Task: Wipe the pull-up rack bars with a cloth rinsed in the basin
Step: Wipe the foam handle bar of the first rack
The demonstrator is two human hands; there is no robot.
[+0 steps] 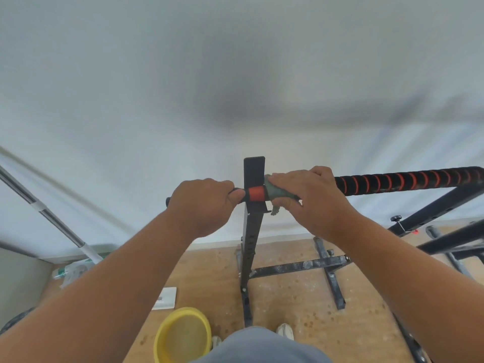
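While left hand (203, 205) is gripping bar end, steadying rack, right hand (311, 199) is clamping green cloth (275, 193) around pull-up bar (403, 180) beside upright post (252, 231); yellow basin (183, 334) waiting on floor at 6 o'clock for rinsing.

A bare home workout room, by the look of it. A black pull-up rack (252, 231) stands on the wooden floor (301, 305) against a plain white wall (131, 100).
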